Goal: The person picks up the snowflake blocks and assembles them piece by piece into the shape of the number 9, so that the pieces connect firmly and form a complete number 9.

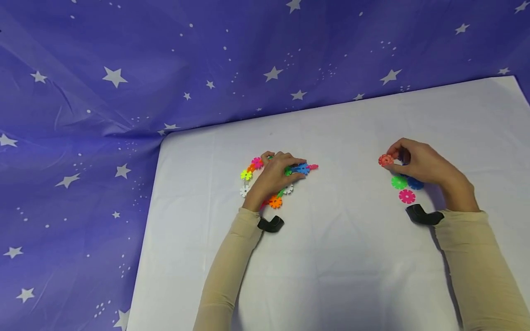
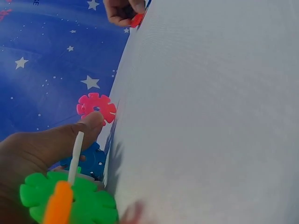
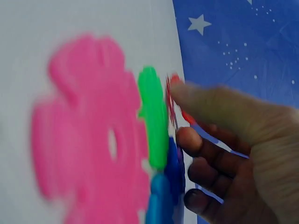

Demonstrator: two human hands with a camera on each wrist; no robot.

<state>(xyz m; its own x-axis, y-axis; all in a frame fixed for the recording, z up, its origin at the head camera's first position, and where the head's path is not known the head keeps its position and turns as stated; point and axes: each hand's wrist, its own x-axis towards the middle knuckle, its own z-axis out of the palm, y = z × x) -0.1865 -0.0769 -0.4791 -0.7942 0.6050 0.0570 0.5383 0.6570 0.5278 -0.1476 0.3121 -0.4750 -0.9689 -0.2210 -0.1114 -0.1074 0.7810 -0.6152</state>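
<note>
Colourful notched plastic discs are linked into a curved chain (image 1: 275, 202) on the left part of the table, partly hidden under my left hand (image 1: 275, 175). That hand grips the chain near its right end, with thumb and fingers about a blue disc (image 1: 304, 169). A pink disc (image 2: 96, 107) stands edge-on at the chain's tip, by the thumb. Farther right, my right hand (image 1: 426, 163) pinches an orange-red disc (image 1: 386, 160) between thumb and finger. Just below it lie a green disc (image 1: 399, 182), a blue disc (image 1: 416, 184) and a pink disc (image 3: 93, 135).
A white cloth (image 1: 331, 239) covers the table. Behind and to the left hangs a purple-blue curtain (image 1: 232, 59) with white stars. Black curved pieces (image 1: 271, 224) stick out at both wrists, close to the tabletop.
</note>
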